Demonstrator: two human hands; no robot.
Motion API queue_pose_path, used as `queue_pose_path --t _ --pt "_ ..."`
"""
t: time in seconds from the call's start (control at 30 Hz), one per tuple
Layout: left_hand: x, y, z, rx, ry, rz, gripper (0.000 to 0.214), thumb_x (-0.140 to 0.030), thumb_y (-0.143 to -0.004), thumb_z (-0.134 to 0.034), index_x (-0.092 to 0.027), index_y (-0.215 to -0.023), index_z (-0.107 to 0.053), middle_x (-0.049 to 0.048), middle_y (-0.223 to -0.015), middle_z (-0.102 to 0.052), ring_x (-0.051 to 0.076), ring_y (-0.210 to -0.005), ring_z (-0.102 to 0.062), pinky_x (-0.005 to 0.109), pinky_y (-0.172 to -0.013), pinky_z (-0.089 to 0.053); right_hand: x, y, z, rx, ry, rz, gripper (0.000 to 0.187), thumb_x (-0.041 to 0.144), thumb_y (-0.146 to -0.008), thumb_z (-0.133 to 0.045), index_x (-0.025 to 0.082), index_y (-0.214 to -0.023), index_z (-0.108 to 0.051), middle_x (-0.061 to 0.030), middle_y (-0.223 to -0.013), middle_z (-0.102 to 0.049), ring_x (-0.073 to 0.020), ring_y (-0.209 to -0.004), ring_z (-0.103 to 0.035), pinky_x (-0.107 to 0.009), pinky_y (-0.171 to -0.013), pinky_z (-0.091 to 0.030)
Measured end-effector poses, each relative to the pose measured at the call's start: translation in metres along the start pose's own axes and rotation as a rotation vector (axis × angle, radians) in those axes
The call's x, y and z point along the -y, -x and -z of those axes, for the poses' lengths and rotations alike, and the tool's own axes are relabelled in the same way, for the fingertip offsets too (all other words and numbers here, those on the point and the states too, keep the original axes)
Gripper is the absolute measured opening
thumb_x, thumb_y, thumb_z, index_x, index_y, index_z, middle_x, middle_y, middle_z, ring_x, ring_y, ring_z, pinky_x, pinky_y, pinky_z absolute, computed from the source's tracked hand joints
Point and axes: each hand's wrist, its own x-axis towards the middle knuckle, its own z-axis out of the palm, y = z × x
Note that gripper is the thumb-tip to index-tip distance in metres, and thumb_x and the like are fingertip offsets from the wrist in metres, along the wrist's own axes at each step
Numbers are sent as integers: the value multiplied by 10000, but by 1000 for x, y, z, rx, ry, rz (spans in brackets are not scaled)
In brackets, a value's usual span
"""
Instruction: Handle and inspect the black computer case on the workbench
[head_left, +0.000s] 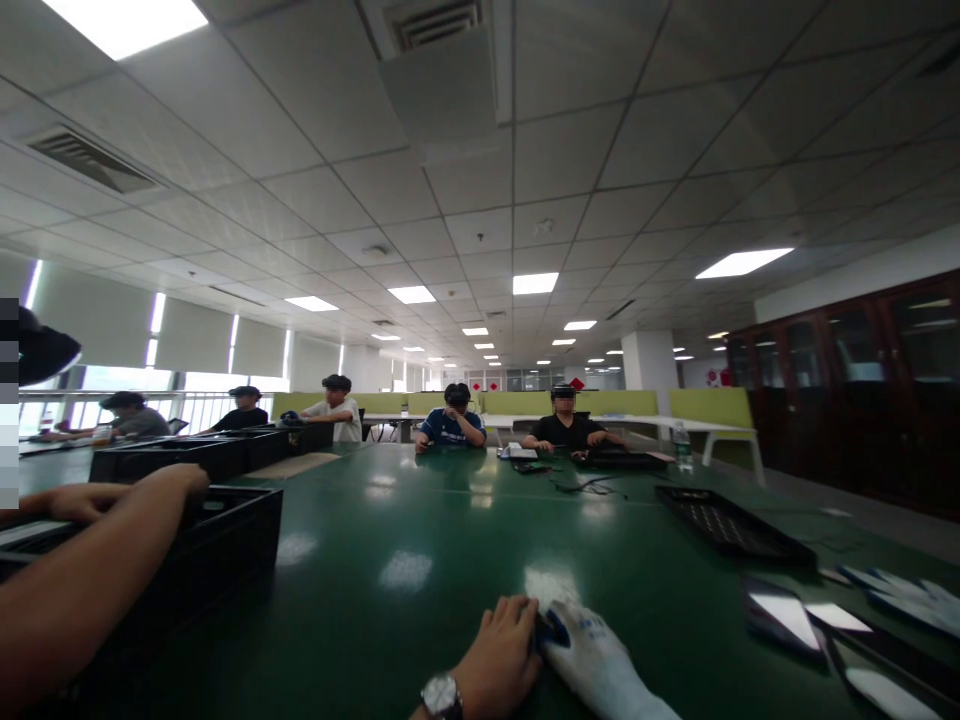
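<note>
My left hand (499, 652), bare with a wristwatch (441, 694) on its wrist, is low over the green table. Its fingers are bent and pressed together. Close against it on the right is my right hand (596, 655), in a white work glove with dark blue on the finger side; its fingers are curled in. A small dark shape (541, 628) shows where the hands meet, too dim to name. Off to the right lie flat, glossy dark panels like phone screens (784, 618) and a loose white-and-blue glove (904, 597).
The glossy green table (360, 590) stretches ahead. A co-worker's arms (112, 560) reach into a black box (225, 560) at left. A black tray (735, 530) and a water bottle (681, 447) stand right. Several people sit along the far and left sides.
</note>
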Motion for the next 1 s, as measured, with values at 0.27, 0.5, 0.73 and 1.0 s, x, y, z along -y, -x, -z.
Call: queue_pose_path --t 0.27,0.5,0.73,1.0 --pt "2 2 -2 -14 -7 -19 584 -316 -886 -499 -205 -1460 -499 149 -1537 -424 360 -1415 -361 588 -1176 -270 -6 -6 -3 -34 -6 -41 553 368 -929 -529 140 -1433 -526 -174 -1402 -594 -285 -1311 -553 -372 -1110 -416" --pt "4 1 -4 -33 23 -51 849 -241 -866 -519 -372 -1599 -113 80 -1540 -405 331 -1399 -374 586 -1167 -292 -1 -7 0 2 0 -43 549 314 -931 -532 99 -1435 -500 -183 -1299 -656 -271 -1205 -628 -339 -1033 -466" --pt "7 -1 -7 15 29 -93 834 -230 -885 -488 -365 -1603 -86 93 -1572 -365 355 -1419 -347 618 -1169 -271 -6 -4 -6 -36 100 63 445 241 -892 -538 192 -1326 -617 -159 -1434 -571 -344 -1281 -569 -401 -1078 -434" --pt "7 1 -4 19 12 -101 764 -275 -914 -459 -278 -1609 -141 127 -1579 -356 356 -1424 -351 602 -1183 -264 1 -2 7 18 -49 -26 455 266 -919 -469 210 -1354 -589 -134 -1237 -700 -276 -1146 -663 -346 -960 -495"
